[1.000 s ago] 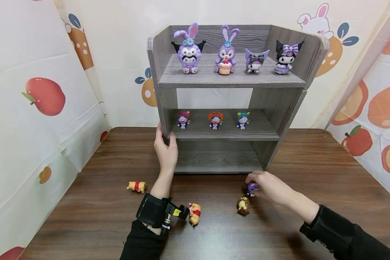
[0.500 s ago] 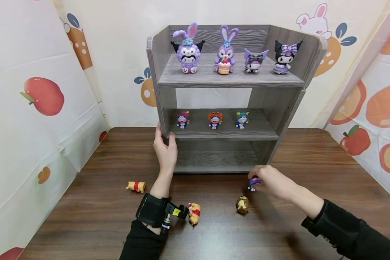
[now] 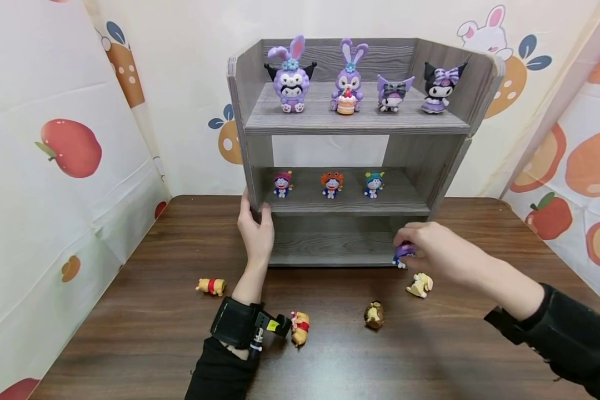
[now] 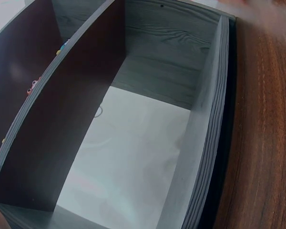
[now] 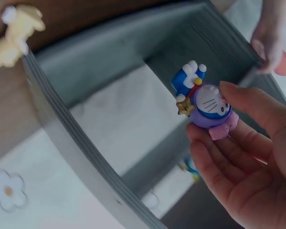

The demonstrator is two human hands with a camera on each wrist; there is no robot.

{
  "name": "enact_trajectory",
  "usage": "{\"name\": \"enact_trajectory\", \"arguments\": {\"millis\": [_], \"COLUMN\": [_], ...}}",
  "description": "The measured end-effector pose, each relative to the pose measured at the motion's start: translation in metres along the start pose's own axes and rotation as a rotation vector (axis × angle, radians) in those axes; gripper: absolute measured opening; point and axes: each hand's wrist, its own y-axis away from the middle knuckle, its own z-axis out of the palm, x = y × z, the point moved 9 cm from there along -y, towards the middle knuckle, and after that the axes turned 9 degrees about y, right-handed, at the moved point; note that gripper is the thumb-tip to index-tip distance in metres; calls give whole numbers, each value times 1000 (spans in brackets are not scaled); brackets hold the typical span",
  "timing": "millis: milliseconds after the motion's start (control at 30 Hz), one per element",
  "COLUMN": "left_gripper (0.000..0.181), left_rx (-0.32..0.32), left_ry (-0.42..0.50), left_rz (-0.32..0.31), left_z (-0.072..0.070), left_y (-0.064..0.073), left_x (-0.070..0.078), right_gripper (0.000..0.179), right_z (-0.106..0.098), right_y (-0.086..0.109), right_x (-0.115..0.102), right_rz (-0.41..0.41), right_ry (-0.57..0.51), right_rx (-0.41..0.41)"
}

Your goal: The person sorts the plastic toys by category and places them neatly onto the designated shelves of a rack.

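Note:
My right hand [image 3: 437, 253] pinches a small Doraemon figurine [image 5: 207, 107] by its purple hood, between thumb and fingers. The figurine has a blue body, a gold star and pink bumps on the hood. In the head view it hangs in front of the lower right corner of the grey wooden shelf [image 3: 350, 212]. My left hand [image 3: 256, 233] grips the shelf's left side panel, thumb in front and fingers partly hidden behind it. Three similar figurines, pink-hooded [image 3: 282, 184], orange-hooded [image 3: 332, 185] and teal-hooded [image 3: 374, 184], stand on the middle board.
Several purple figures, including a bunny with a cake [image 3: 347, 83], stand on the top board. On the table lie a yellow rabbit figurine [image 3: 420, 285], a brown owl-like figurine [image 3: 374, 315] and two yellow bear figurines, one left [image 3: 211, 286], one by the left wrist [image 3: 300, 328].
My right hand has lifted the Doraemon figurine off the table and moved it up and right toward the shelf's lower corner. The yellow rabbit figurine now shows. The left hand stays put.

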Motion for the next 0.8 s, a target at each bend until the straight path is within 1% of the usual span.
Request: {"name": "enact_trajectory", "arguments": {"millis": [167, 333, 467, 600, 700, 800], "left_gripper": [45, 45, 45, 45, 45, 44], "left_rx": [3, 3, 3, 1, 1, 1], "left_ry": [2, 7, 12, 15, 11, 7], "left_rz": [-4, -2, 4, 7, 9, 9], "left_z": [0, 0, 0, 0, 0, 0], "left_y": [0, -1, -1, -1, -1, -1], "left_x": [0, 0, 0, 0, 0, 0], "right_gripper": [21, 19, 17, 16, 15, 14], "right_z": [-23, -36, -42, -46, -46, -43], "right_y": [-12, -26, -36, -44, -51, -56], "right_x": [2, 10, 21, 33, 41, 48], "right_rz": [-10, -1, 28, 60, 94, 140], "right_ry": [67, 106, 124, 142, 159, 182], "right_rx": [-1, -17, -36, -37, -42, -66]}}
